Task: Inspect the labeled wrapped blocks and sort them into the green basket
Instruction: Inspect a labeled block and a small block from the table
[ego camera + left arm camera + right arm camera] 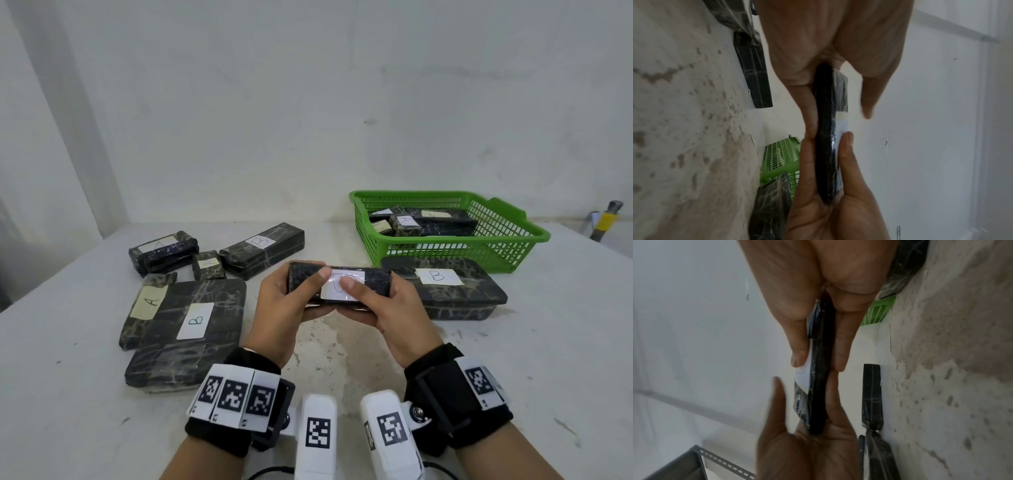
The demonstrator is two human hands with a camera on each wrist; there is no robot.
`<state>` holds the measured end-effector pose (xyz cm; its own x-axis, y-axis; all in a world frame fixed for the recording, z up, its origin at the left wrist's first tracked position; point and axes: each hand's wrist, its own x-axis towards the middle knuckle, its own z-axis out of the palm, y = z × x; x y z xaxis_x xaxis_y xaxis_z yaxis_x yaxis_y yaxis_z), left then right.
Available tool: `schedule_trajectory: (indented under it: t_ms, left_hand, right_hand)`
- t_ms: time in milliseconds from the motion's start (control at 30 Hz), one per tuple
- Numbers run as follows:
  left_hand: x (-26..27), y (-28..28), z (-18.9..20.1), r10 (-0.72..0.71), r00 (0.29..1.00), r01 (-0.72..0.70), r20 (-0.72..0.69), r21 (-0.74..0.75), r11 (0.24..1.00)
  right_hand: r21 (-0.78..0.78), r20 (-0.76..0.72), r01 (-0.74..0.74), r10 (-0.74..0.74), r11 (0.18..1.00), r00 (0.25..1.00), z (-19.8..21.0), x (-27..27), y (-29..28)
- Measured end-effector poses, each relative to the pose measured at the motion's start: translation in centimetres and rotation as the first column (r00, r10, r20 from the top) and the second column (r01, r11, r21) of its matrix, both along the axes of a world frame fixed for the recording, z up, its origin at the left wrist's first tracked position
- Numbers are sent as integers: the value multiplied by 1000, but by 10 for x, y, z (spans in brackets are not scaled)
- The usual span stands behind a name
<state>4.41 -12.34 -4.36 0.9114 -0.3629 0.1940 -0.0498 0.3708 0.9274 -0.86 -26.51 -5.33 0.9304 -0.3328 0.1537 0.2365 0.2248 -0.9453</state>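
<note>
Nearest the head camera, two black wrist straps (239, 404) carry white square-coded tags, and beyond them the left hand (279, 308) and the right hand (394, 315) share one wrapped block (342, 282) lifted above the surface (342, 359). The left hand's fingers curl under the block's left end with the thumb laid on its top face; the right hand's fingers curl under the right end, and its thumb presses on the white label (334, 289). The block is long and flat, dark and glossy under clear wrap, and the thumbs cover most of the label's handwritten letter, so it cannot be read. The wrist views show the block edge-on, thin and black, pinched between thumb and fingers of each hand.

The green basket (507, 236) sits on the surface to the right and farther back, a slotted plastic tray. Inside it lie several dark wrapped blocks, one small one showing an A label (406, 220); the other labels are too small to read.

Just in front of the basket lies a wide flat block marked B (455, 294). To the left, more wrapped blocks are grouped close together: a large one marked B (202, 318), a narrow one marked A (147, 305) leaning against it, and three smaller ones behind
</note>
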Motion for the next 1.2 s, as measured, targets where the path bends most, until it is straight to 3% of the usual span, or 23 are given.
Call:
schedule_trajectory:
  t_ms: [167,433,700,867,967,1200]
  left_hand:
    - [1,0,-3,29,999,-29,26,25,999]
    - [3,-2,-5,-49,999,49,-9,-1,999]
    - [8,4,-3,-45,997,47,64,-23,999]
    - [8,5,1,-104,993,98,-47,-118,988]
    - [10,3,1,-101,986,85,-131,-121,989]
    - [12,1,1,-39,996,25,-83,-161,987]
  right_hand:
    - [5,-31,-4,4,1000,1000,-1,1,0]
    - [2,-24,95,-95,995,995,1,-1,-1]
    - [-9,-112,17,-17,1000,994,6,-1,6]
    - [108,17,67,-69,992,997,7,0,7]
    - [90,106,63,-72,994,992,4,2,4]
    - [137,148,-14,-6,990,989,4,4,7]
